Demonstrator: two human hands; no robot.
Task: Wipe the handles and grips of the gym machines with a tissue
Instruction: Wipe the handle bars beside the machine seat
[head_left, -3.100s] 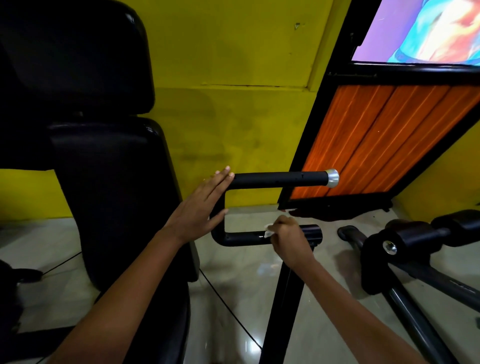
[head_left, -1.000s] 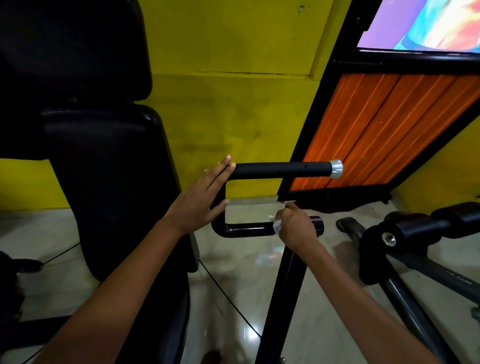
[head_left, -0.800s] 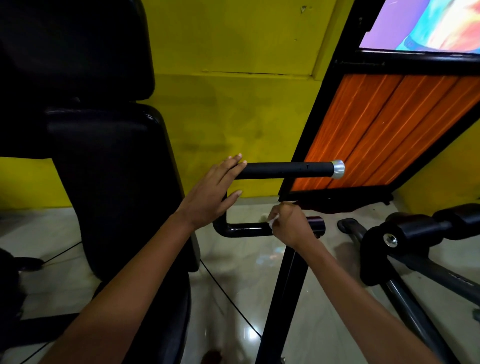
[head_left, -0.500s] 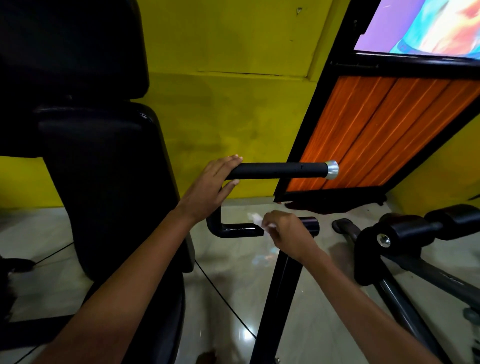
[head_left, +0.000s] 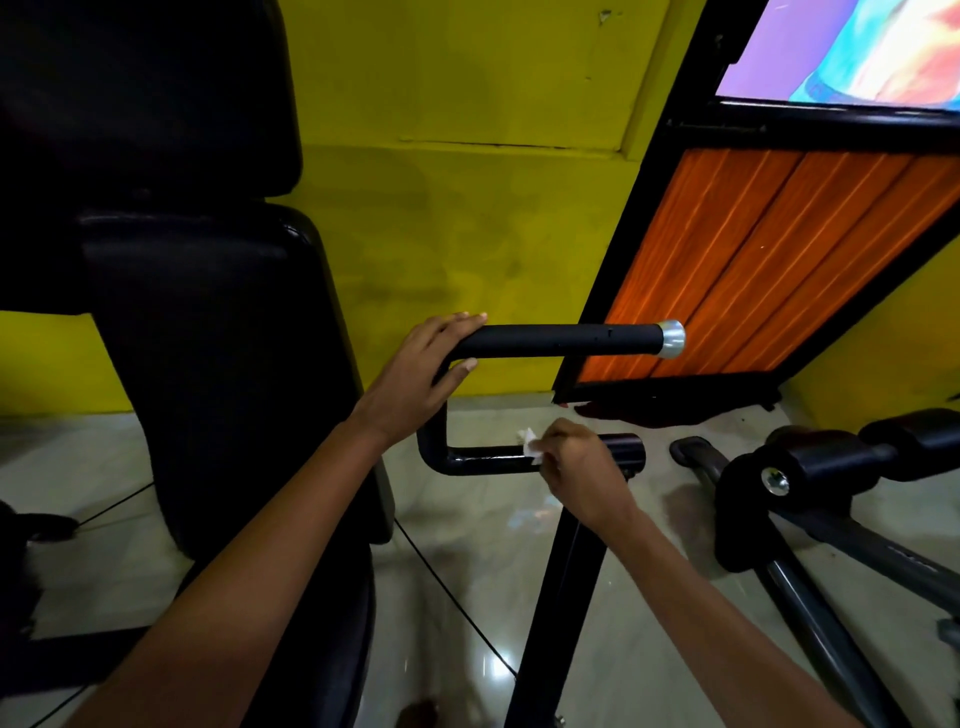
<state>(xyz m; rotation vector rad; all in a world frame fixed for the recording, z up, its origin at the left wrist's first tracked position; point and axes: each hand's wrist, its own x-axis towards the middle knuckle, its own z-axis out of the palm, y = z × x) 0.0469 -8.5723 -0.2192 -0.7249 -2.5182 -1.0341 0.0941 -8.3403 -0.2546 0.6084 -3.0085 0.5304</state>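
Note:
A black U-shaped machine handle has a foam-covered upper grip (head_left: 561, 340) with a silver end cap and a glossy lower bar (head_left: 483, 460). My left hand (head_left: 421, 369) grips the upper grip at its left bend, fingers over the top and thumb underneath. My right hand (head_left: 582, 470) pinches a small white tissue (head_left: 531, 444) and holds it against the lower bar, just left of that bar's black end cap.
A black padded seat back (head_left: 208, 338) stands at the left. A black upright post (head_left: 561, 613) runs down under the handle. Padded roller arms (head_left: 810, 467) of another machine lie at the right. An orange slatted panel (head_left: 753, 260) leans on the yellow wall. Thin cables cross the glossy floor.
My left hand went from resting flat on the bend to wrapping the upper grip. My right hand with the tissue has slid slightly left and right along the lower bar.

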